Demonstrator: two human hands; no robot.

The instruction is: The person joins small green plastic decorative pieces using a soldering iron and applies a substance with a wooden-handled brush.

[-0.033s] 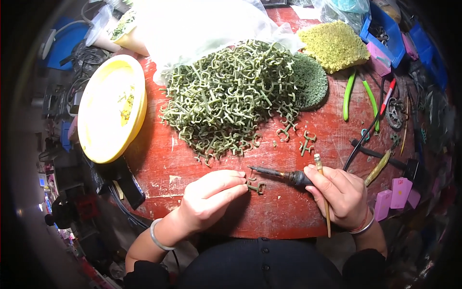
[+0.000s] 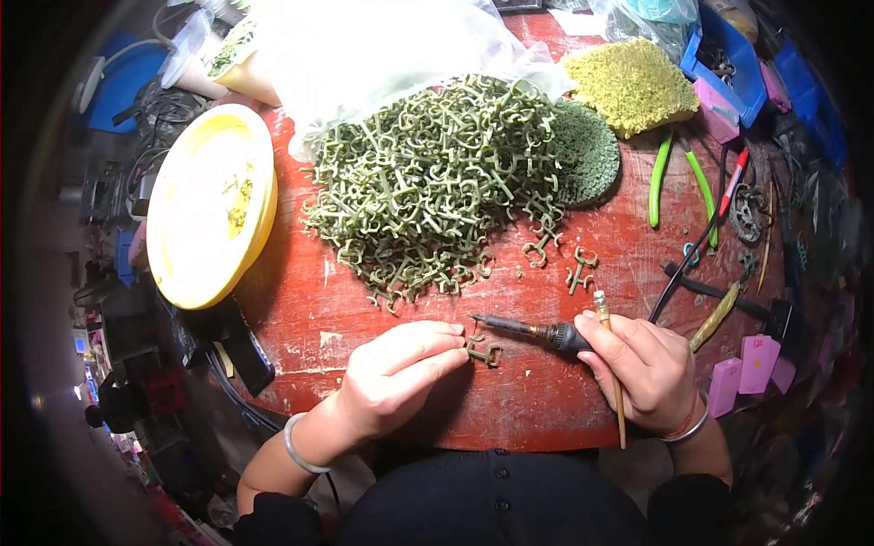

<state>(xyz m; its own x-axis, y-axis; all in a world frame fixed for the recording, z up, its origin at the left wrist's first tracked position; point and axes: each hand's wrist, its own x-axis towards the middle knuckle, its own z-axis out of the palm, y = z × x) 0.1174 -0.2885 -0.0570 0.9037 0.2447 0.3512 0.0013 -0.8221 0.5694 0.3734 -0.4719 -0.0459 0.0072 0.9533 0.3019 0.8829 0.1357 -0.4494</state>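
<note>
My left hand point(image 2: 405, 369) pinches a small dark green branched piece point(image 2: 490, 355) with hooked ends, just above the red table. In my right hand point(image 2: 645, 369) is a soldering iron point(image 2: 557, 336), its tip pointing left and resting close over the piece; whether they touch I cannot tell. The same hand also holds a thin wooden stick point(image 2: 620, 414) with a pale end, crossing the iron's handle. Ahead of both hands lies a big heap of similar green pieces point(image 2: 428, 182). One loose piece point(image 2: 581, 271) sits apart, to its right.
A yellow basin point(image 2: 264, 246) stands at left. White plastic sheeting point(image 2: 364, 64) lies behind the heap, beside a round green pad point(image 2: 587, 155) and a yellow rough block point(image 2: 633, 88). Green-handled pliers point(image 2: 660, 182), a black cable point(image 2: 678, 273), pink blocks point(image 2: 757, 364) and blue bins point(image 2: 728, 59) occupy the right.
</note>
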